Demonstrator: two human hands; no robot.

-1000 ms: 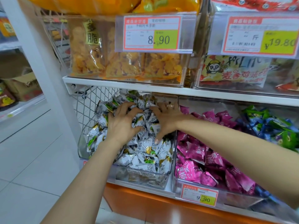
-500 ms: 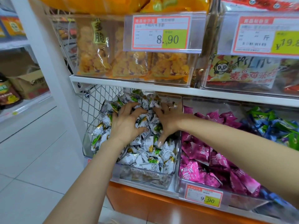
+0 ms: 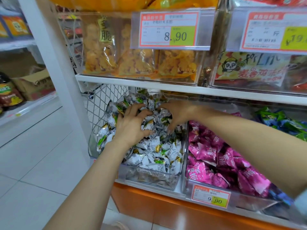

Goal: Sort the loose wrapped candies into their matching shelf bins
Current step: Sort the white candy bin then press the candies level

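Where the hands are: I see both on the heap of white-and-green candies [image 3: 154,151] in the leftmost clear bin [image 3: 149,177] of the lower shelf row.
Left hand [image 3: 131,125]: palm down on the left half of the heap, fingers [image 3: 132,110] spread wide and bent at the tips, which press in among the wrappers. One candy shows in the gap between thumb and forefinger. I see nothing lifted.
Right hand [image 3: 179,113]: it reaches in from the right, across the top of the pink candies [image 3: 216,156]. The fingers curve down onto the right half of the heap. The hand is blurred, so I cannot tell whether they grip a candy or only press.
Candies and fingers: the wrappers bulge up between the two hands and lie under both palms. More of them spill forward below the left wrist to the bin's front wall.
Neighbouring bins: the pink candies fill the next bin to the right, which carries a 9.90 price tag [image 3: 210,198]. Blue-and-green candies [image 3: 282,120] lie further right, behind the right forearm.
Above: a white shelf board [image 3: 149,83] holds bags of fried snacks [image 3: 136,63] behind an 8.90 price tag [image 3: 167,29].
Left of the bin: white wire mesh [image 3: 99,103], then a white upright post [image 3: 54,63].
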